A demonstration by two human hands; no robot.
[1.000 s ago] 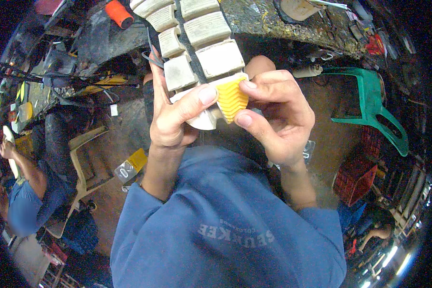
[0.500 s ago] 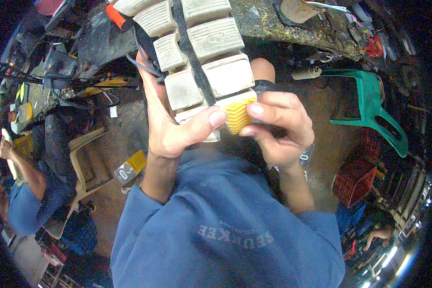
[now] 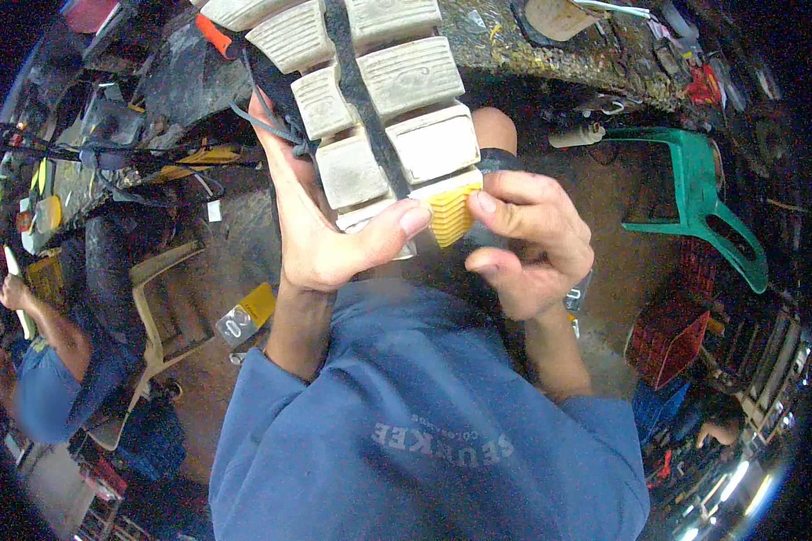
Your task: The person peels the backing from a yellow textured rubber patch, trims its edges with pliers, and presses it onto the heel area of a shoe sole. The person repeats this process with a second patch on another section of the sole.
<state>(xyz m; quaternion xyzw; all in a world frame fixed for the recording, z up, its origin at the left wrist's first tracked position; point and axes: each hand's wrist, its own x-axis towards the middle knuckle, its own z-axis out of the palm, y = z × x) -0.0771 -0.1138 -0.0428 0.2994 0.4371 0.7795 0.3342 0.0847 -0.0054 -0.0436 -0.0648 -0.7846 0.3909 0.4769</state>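
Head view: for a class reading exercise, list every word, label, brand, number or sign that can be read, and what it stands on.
Blue shirt: pale lettering on the front, large and small; its wording is not copied out here.
Pale shoe sole: faint marks on a block, too unclear to read.
Yellow-and-grey item on the floor: any print is too small to read.
Elsewhere: nothing clear enough to read.

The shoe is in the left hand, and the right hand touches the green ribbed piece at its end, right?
Not quite: in the head view, the ribbed piece is yellow, not green. The left hand does hold the shoe, and the right hand touches the piece at the shoe's end.
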